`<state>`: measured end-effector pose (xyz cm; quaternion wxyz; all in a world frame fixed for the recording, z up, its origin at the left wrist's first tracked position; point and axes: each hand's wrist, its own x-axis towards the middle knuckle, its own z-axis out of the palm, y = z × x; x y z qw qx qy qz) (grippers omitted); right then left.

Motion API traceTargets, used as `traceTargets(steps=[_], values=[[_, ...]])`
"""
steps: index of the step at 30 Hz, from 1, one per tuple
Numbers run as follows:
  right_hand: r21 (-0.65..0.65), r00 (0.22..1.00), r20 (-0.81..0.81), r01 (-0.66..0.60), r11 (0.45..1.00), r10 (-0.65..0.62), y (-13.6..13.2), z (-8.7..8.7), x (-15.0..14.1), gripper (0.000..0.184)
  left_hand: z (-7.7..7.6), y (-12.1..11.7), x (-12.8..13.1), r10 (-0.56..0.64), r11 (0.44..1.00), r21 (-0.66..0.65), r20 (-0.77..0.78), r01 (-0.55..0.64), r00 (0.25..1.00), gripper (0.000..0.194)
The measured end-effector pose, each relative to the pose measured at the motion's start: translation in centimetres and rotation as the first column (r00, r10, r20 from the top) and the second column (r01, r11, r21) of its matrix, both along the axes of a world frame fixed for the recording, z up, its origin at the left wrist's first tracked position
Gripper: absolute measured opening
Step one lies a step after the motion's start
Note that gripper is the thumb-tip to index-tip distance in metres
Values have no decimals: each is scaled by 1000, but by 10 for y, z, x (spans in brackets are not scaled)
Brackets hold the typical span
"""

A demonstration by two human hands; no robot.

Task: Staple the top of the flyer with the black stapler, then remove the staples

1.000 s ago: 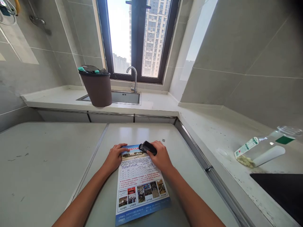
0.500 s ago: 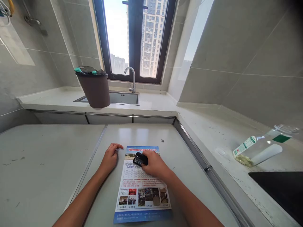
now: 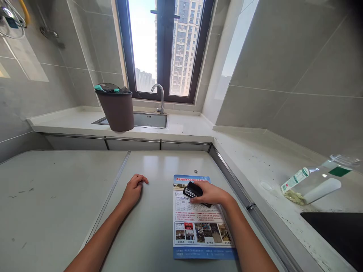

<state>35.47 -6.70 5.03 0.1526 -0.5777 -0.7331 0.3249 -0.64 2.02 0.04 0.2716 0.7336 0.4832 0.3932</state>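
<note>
A black stapler point(image 3: 193, 189) is in my right hand point(image 3: 210, 192), with the fingers and thumb closed around it. It lies over the upper part of a printed flyer point(image 3: 198, 236), which has a blue band along its bottom, rows of small photos and a table of text. My right hand and forearm hide part of the flyer's right side. To the left of the flyer, my left hand point(image 3: 134, 190) rests on the white tabletop point(image 3: 153, 226), holding nothing, its fingers loosely bent and apart from the thumb. A small strip of staples point(image 3: 196, 171) lies just beyond the flyer.
Beyond the table, a brown bin point(image 3: 117, 111) with a black liner stands by the sink point(image 3: 151, 120) and its faucet point(image 3: 161, 98). On the right counter point(image 3: 244, 151) are a tilted clear jar point(image 3: 317, 181) and a black panel point(image 3: 334, 234). A metal-edged gap borders the table.
The flyer has slid to the right across the table, with my right hand and the stapler moving along on it. My left hand stays near the same place; the view has shifted slightly.
</note>
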Motion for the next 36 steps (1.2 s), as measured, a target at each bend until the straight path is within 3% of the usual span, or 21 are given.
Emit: traceTargets(steps=[2, 4, 6, 8, 9, 11, 17, 36], values=[[23, 994, -36, 105, 994, -104, 6, -5, 4, 43, 0, 1, -1, 2, 1000, 0, 46, -2, 999, 24], [168, 952, -102, 302, 938, -288, 15, -14, 11, 50, -1, 2, -2, 5, 1000, -8, 90, -4, 996, 24], [346, 858, -214, 513, 785, -467, 24, -27, 21, 57, -3, 2, -3, 11, 1000, -27, 125, -7, 992, 23], [432, 751, -303, 657, 618, -587, 32, -42, 32, 58, -5, 3, -3, 20, 999, -48, 147, -13, 989, 23], [444, 710, -326, 698, 562, -624, 34, -49, 38, 57, -5, 4, -3, 22, 998, -53, 153, -14, 988, 23], [445, 668, -337, 734, 513, -664, 37, -60, 48, 55, -7, 5, -4, 18, 999, -52, 157, -10, 987, 23], [442, 676, -274, 720, 535, -684, 42, -73, 54, 54, -11, 7, -5, 9, 1000, -26, 169, -5, 986, 23], [388, 671, -37, 692, 609, -740, 44, -68, 47, 50, -7, 3, -1, -15, 999, -34, 121, 19, 993, 24]])
